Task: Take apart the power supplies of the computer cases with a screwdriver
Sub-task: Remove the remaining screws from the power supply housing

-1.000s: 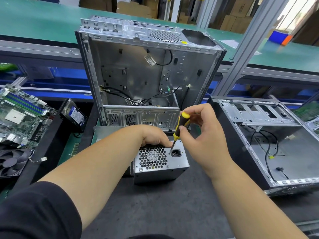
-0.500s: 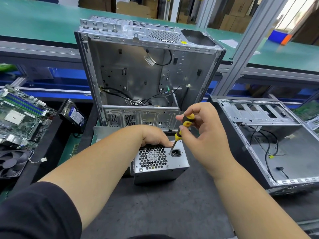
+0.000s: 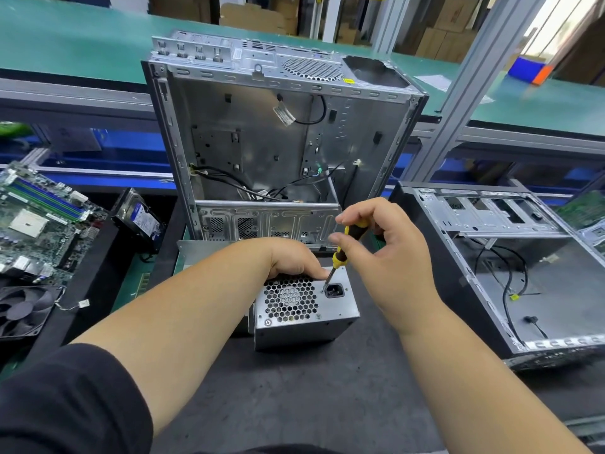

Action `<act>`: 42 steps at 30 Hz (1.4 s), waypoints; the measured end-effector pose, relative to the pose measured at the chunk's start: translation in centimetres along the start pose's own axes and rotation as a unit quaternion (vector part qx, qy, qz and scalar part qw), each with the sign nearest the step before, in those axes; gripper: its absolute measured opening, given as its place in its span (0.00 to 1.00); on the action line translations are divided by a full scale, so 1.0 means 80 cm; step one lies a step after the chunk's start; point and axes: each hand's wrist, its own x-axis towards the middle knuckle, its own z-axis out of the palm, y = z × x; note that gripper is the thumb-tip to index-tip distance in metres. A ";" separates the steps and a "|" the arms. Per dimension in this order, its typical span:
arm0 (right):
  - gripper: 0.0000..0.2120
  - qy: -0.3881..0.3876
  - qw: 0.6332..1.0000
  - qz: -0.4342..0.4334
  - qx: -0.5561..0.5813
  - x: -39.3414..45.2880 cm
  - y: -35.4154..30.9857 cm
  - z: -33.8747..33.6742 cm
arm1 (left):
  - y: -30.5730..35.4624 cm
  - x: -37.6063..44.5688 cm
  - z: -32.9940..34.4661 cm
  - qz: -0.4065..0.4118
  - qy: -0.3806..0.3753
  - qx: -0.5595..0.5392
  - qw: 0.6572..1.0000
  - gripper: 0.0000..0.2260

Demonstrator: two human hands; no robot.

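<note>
A grey power supply (image 3: 304,309) is stood on the dark table (image 3: 294,398), its perforated fan grille and black mains socket turned toward the camera. Its top rear edge is gripped by the left hand (image 3: 291,260), fingers curled over the far side. A screwdriver (image 3: 342,253) with a yellow and black handle is pinched between thumb and fingers of the right hand (image 3: 386,253); its tip is set on the face of the unit just left of the socket, the shaft tilted up to the right.

Directly behind the power supply an open computer case (image 3: 278,139) is stood upright, with loose black cables hanging inside and a small white label on one of them; the print on it cannot be read. A small yellow sticker is seen on the case's top edge, also illegible. A second open case (image 3: 510,267) is laid flat to the right.

At the left a green motherboard (image 3: 36,221) is laid, with a black fan (image 3: 19,309) below it and a hard drive (image 3: 139,217) beside it, propped on edge; the drive's blue and white label is too blurred to be read.
</note>
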 end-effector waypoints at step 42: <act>0.17 -0.125 0.991 -0.049 -0.013 -0.004 0.015 -0.024 | 0.000 -0.060 0.064 0.048 0.299 0.176 0.937 0.09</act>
